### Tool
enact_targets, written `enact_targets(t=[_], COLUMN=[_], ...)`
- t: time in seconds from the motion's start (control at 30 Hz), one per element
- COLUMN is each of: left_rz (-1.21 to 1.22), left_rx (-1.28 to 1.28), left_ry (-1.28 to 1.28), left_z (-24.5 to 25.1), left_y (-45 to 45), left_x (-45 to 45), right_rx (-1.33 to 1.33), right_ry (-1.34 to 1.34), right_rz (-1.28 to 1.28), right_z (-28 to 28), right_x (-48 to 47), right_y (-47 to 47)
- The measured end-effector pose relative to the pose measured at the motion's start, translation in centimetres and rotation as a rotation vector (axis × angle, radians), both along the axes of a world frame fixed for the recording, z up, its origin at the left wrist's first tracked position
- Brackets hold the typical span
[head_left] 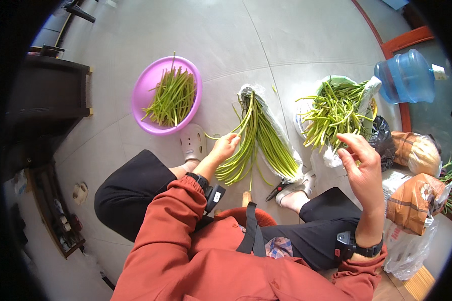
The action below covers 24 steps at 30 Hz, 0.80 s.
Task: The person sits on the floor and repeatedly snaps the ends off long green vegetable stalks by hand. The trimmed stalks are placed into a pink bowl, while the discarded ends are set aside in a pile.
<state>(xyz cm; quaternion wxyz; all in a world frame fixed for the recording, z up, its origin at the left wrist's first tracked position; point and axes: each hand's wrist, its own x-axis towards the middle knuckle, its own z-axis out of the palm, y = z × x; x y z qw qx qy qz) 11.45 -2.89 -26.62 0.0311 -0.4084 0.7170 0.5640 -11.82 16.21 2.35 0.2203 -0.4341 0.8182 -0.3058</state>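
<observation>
My left hand [225,146] pinches a thin green stem, which looks like a garlic scape, at the left side of a loose bunch. The bunch of long garlic scapes [253,131] lies on the floor between my feet, partly on a clear plastic wrapper [292,145]. My right hand [361,161] is raised at the near edge of a heap of scapes [335,113], thumb and fingers apart. A speck of green shows between those fingers; whether it is held is unclear. A pink basin [145,101] at the left contains cut green stems [173,98].
Scissors or pliers with dark handles [275,191] lie by my right shoe [299,188]. Along the right stand a blue water jug [406,77], a black plastic bag [381,141] and brown bags [410,205]. Dark furniture [49,90] is at the left.
</observation>
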Motion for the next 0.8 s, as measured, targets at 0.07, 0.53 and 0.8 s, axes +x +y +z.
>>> enact_targets(t=[0.07, 0.53, 0.8], left_rz=[-0.086, -0.604, -0.524], left_rx=[-0.195, -0.903, -0.539], left_ry=[-0.087, 0.301, 0.366], left_z=[5.0, 29.9, 29.0], left_y=[0.9, 0.9, -2.7], left_x=[-0.3, 0.5, -2.9], right_rx=[0.002, -0.078, 0.077], right_ry=[-0.029, -0.341, -1.038], right_rz=[0.018, 0.344, 0.176], right_z=[-0.4, -2.0, -1.5], right_x=[0.5, 5.5, 3.1], right_y=[-0.2, -2.5, -2.0])
